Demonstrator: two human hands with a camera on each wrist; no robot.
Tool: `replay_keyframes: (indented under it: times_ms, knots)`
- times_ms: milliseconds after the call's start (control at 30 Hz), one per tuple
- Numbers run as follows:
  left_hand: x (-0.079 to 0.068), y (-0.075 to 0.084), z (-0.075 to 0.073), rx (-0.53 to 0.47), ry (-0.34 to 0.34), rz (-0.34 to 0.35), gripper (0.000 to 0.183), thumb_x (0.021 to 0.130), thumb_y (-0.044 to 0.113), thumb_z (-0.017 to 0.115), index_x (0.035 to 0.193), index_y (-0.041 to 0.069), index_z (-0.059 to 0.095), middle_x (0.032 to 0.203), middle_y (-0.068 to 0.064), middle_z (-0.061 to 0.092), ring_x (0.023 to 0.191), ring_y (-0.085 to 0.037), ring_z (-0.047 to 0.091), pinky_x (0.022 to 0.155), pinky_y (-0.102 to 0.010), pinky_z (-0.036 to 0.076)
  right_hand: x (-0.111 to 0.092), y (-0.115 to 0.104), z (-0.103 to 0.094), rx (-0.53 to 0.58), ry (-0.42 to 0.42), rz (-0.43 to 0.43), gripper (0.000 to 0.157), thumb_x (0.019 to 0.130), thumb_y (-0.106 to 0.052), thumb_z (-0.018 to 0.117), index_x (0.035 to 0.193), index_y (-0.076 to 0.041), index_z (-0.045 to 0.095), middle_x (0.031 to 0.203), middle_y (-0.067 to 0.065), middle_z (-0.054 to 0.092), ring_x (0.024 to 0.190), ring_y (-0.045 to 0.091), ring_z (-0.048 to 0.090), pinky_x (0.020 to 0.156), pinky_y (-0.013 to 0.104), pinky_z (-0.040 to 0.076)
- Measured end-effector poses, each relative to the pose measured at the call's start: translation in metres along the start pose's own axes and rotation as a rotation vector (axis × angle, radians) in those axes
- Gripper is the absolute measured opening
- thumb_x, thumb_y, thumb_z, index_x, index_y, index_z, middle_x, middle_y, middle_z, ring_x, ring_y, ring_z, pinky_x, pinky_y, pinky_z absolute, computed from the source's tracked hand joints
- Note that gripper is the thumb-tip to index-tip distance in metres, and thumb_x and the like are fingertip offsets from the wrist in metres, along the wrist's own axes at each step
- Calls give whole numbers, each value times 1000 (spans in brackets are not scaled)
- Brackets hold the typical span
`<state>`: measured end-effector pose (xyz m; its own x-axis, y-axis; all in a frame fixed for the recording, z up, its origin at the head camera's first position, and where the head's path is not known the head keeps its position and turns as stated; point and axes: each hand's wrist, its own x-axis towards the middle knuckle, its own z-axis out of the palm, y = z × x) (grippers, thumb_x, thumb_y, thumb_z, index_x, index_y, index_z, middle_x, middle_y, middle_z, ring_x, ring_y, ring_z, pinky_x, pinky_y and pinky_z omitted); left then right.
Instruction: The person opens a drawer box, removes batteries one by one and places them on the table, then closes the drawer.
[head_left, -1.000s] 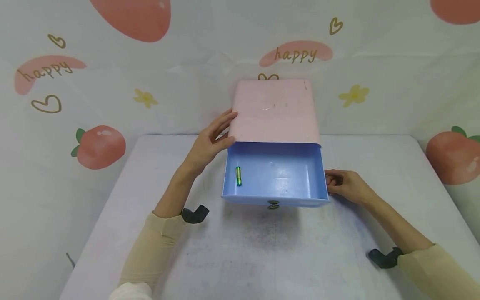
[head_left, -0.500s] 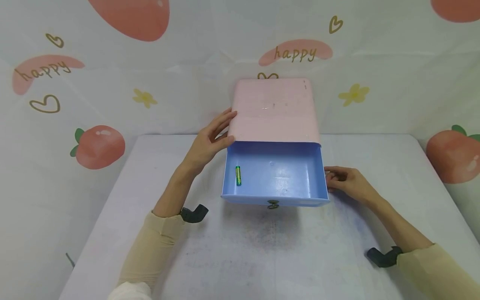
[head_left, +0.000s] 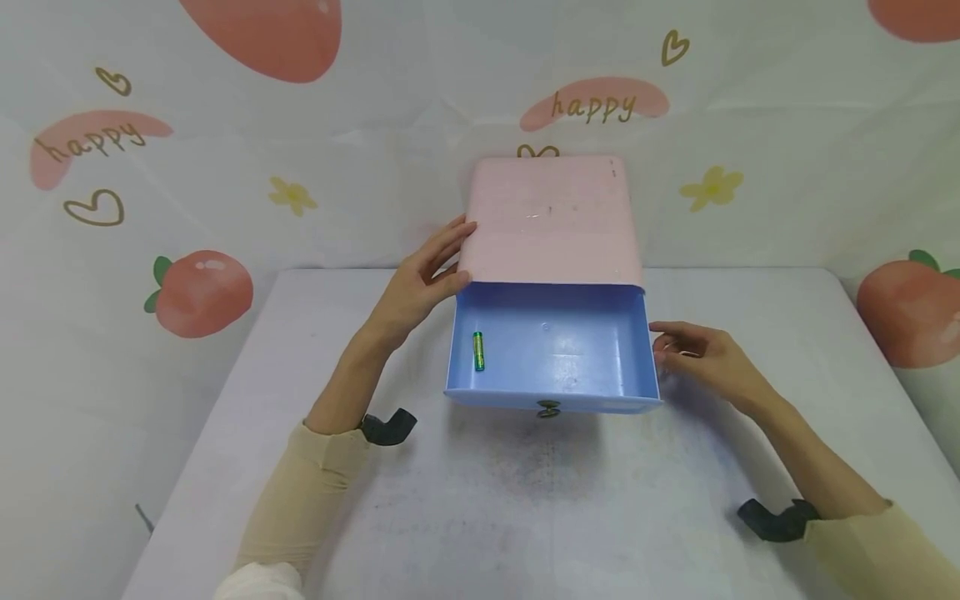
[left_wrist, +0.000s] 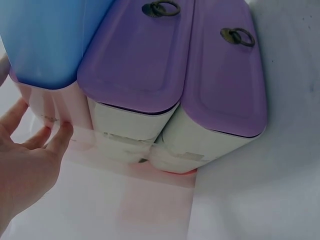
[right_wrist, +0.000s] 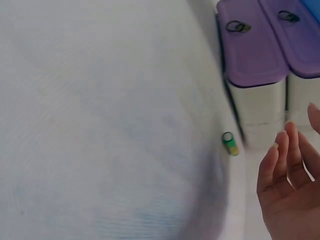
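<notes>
The pink casing tops a stack of drawer units, with its blue drawer pulled out. Inside the drawer, toward its left wall, lies a green battery. My left hand rests its spread fingertips on the casing's left side; the left wrist view shows the fingers against the pink wall. Beside the stack's right side is my right hand, holding nothing, its fingers loosely bent in the right wrist view. Another green battery is on the table near those fingers, hidden in the head view.
Under the pink unit are two white units with closed purple drawers, each with a ring pull. The stack stands on a white-covered table at the back, close to a printed backdrop.
My right hand has shifted slightly away from me along the stack's right side, and its fingers have loosened. The left hand, the drawer and the battery in it have stayed put.
</notes>
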<state>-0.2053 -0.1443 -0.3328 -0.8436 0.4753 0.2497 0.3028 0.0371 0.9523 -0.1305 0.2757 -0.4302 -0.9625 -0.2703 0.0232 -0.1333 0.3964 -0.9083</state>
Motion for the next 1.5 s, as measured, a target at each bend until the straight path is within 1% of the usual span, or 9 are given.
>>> replay_keyframes:
  times_ms: [200,333,567,767,933,1133,1267,1333,1500]
  knots:
    - [1,0,1,15,-12,1,62,97,24,66,153,15,40,163,7,22,147,-15,29,117,-35,27,-3,-13,-5,-8,29,-12,41,96,-7,66,135,0,58,101,-2,70,92,9,67,79,17,52]
    - [1,0,2,17,-10,11,61,98,23,65,153,14,39,163,5,22,147,-16,28,118,-36,27,-4,-19,-5,-12,41,-16,41,95,-8,67,134,-2,59,101,-2,70,92,8,68,80,17,53]
    - [0,-1,3,12,-8,10,59,99,18,63,153,15,40,163,6,22,147,-16,28,118,-37,26,-4,-28,-5,36,40,-22,41,94,-4,68,134,0,59,101,3,70,91,12,69,81,19,54]
    - [-1,-3,2,21,1,12,59,99,20,64,153,16,41,163,7,23,147,-14,27,117,-35,27,-3,-39,-7,40,48,-72,40,93,-2,67,132,-2,60,103,6,70,93,14,69,82,19,54]
    - [-1,-3,2,36,1,17,59,99,21,64,153,16,41,163,7,23,148,-13,26,117,-34,27,-2,-51,-8,47,41,-122,39,93,1,66,132,-3,61,104,7,70,96,13,69,83,20,54]
    - [-2,-2,4,28,-1,21,58,99,22,64,152,15,43,163,6,23,148,-13,25,118,-35,27,-3,-64,-9,91,38,-177,39,91,7,64,130,1,61,102,1,71,94,12,69,81,20,55]
    - [-2,-2,5,29,-1,21,57,99,22,64,152,15,43,163,6,23,148,-14,26,118,-36,27,-5,-74,-9,100,47,-221,39,90,11,64,128,1,62,102,3,71,92,11,69,79,19,55]
    - [-2,-2,5,33,-5,21,58,99,23,64,152,15,43,163,6,23,148,-14,27,118,-37,26,-5,-79,-10,122,45,-240,40,89,13,64,128,3,62,103,6,70,92,11,69,78,19,55]
    - [-2,-2,3,38,-10,19,58,99,24,63,152,16,42,163,7,22,148,-15,26,119,-39,25,-3,-89,-11,166,47,-270,40,89,13,64,127,3,63,102,7,70,90,13,68,77,18,55]
